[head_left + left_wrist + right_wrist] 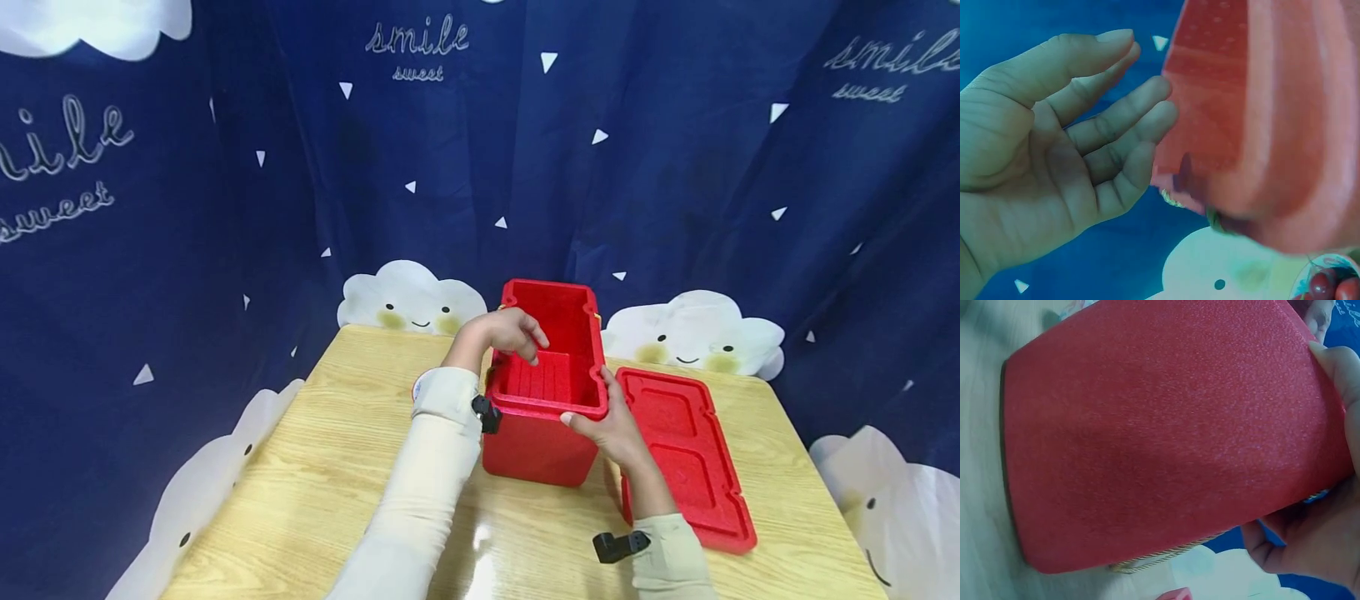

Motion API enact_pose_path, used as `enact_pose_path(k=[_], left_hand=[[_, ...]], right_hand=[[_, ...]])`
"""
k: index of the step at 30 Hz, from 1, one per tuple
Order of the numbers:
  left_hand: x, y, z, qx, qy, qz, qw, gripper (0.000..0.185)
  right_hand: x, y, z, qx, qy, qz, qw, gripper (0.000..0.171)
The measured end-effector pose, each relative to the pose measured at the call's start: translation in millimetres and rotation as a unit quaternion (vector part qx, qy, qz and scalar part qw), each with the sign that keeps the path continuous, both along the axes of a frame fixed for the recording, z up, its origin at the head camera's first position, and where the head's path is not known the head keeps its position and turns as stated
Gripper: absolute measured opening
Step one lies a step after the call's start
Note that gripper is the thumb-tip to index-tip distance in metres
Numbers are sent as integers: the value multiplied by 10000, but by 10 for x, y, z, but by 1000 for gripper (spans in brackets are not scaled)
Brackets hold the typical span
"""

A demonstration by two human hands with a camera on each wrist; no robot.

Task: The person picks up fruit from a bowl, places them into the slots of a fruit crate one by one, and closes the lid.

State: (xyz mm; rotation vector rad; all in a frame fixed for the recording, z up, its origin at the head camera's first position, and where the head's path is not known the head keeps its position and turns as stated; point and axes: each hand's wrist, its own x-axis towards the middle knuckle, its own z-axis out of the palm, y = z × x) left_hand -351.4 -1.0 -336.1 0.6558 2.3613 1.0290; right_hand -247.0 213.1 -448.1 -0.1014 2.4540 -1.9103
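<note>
A deep red box [536, 446] with no lid on it stands at the middle of the table, its inside showing red ribbed walls. My right hand [618, 425] grips its near right corner, the thumb on the front face under the rim and the fingers along the right side. Over the box's opening hovers my left hand [513, 332], its fingers loosely bent with nothing in them. The left wrist view shows that palm [1041, 156] beside the red rim [1297, 125]. A gold cord [1172, 555] runs along one side of the box in the right wrist view.
The red lid [720, 467] lies flat on the wooden table [322, 467], right of the box. Left of the box is a bowl [420, 382], mostly hidden by my left forearm; round dark-red fruit [1322, 284] shows in it. A blue curtain [480, 150] hangs behind the table.
</note>
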Motion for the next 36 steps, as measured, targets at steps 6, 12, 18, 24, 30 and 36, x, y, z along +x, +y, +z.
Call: enact_pose_path(k=[6, 12, 18, 24, 30, 36], left_hand=[[147, -177, -177, 771, 375, 321, 9958, 32], [271, -276, -460, 1873, 943, 862, 9740, 34], [355, -355, -648, 2663, 1097, 1567, 9447, 34], [394, -474, -822, 2995, 1496, 2357, 9123, 37], [456, -564, -1030, 3393, 1785, 2897, 8770, 37], [501, -616, -1200, 3482, 1767, 3281, 8602, 37]], right_hand=[[25, -5, 102, 680, -96, -69, 9976, 107], [10, -33, 105, 932, -144, -197, 9954, 112], [14, -65, 78, 660, -146, -321, 9972, 112], [114, -130, 278, 224, -67, -171, 9996, 111], [190, -173, 386, 227, -59, -171, 9996, 107], [193, -170, 362, 135, 39, -116, 9998, 107]])
